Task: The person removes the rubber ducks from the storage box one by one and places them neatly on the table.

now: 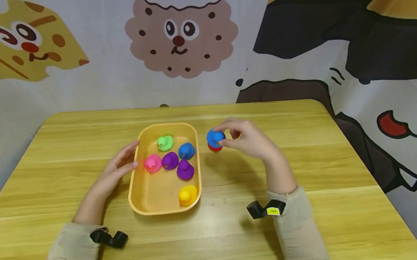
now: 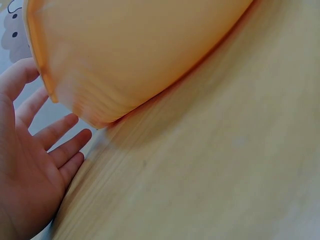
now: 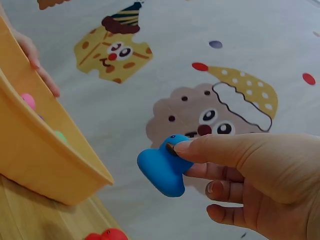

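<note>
My right hand pinches a blue rubber duck by its head between thumb and fingers, right of the yellow bin. Beneath that duck a red rubber duck shows in part; in the right wrist view it is on the table, clearly apart from the blue one. My left hand touches the bin's left side with its fingers spread, as the left wrist view also shows. Inside the bin are a green duck, a pink duck, another blue duck, two purple ducks and a yellow duck.
The bin stands on a wooden table, left of its middle. Behind the table's far edge hangs a cloth printed with cartoon figures. Each sleeve carries a small black wrist camera.
</note>
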Demonstrator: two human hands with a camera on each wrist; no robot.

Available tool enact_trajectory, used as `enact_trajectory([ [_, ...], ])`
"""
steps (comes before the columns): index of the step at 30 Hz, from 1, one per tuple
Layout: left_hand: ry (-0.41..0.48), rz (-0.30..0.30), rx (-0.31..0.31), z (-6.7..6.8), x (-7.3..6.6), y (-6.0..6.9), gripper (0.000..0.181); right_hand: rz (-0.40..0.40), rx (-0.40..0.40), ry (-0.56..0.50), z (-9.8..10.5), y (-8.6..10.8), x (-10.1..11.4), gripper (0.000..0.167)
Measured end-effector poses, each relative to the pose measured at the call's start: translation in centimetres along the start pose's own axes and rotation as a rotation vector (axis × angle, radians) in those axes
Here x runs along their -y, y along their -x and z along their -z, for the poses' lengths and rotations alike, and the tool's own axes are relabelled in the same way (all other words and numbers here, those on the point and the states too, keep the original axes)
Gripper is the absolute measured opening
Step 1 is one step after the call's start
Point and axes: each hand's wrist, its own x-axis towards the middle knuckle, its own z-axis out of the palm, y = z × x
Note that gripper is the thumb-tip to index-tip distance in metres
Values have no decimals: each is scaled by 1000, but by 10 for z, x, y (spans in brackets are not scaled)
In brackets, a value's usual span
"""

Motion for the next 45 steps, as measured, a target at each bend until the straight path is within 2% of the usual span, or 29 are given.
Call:
enact_trajectory([
  [10,-3,4,0,0,-1,0,57,-92,-5,-29,8,3,-22,27],
  [21,0,7,-4,-1,0,0,56,-156,-12,-40,13,8,-48,29],
  [35,13,-9,-4,0,0,0,56,-262,10,-59,12,11,-67,31],
  [41,9,2,1,0,2,0,56,-271,18,-67,10,12,-77,31],
  [45,10,2,-1,-1,2,0,56,-272,28,-74,9,13,-69,31],
])
